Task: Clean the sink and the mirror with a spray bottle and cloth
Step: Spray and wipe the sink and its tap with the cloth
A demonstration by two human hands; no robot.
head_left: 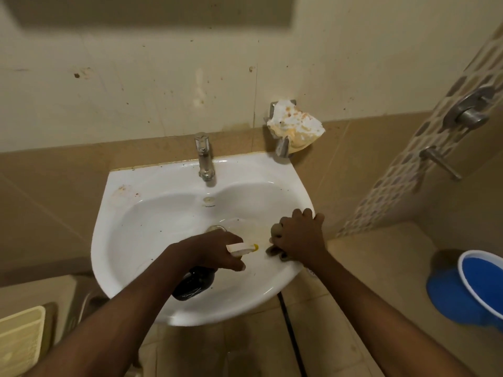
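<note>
Sink (152, 202): white basin on the tiled wall, tap (203, 156) at its back edge. All places below taken from the drain (216, 228).

Left hand (217, 250) hangs just in front of the drain, fingers wrapped round the neck of the spray bottle (194, 282). Dark body hangs down toward the front rim; white head with yellow nozzle (254, 247) sticks out right of the hand. Long axis runs roughly front-to-back and tipped; nozzle points right, at the stained patch beside the drain. Probably held so to wet exactly where the cloth works.

Right hand (299, 238) is right of the drain, at the basin's right slope, fingers curled down over a bunched grey-brown cloth (277, 232), pressing it to the porcelain. Nozzle tip and cloth nearly meet. Grip looks set for scrubbing with weight behind it.

Brown marks remain on the left ledge. Mirror out of frame. Blue bucket (479, 284) on the floor, far right.
</note>
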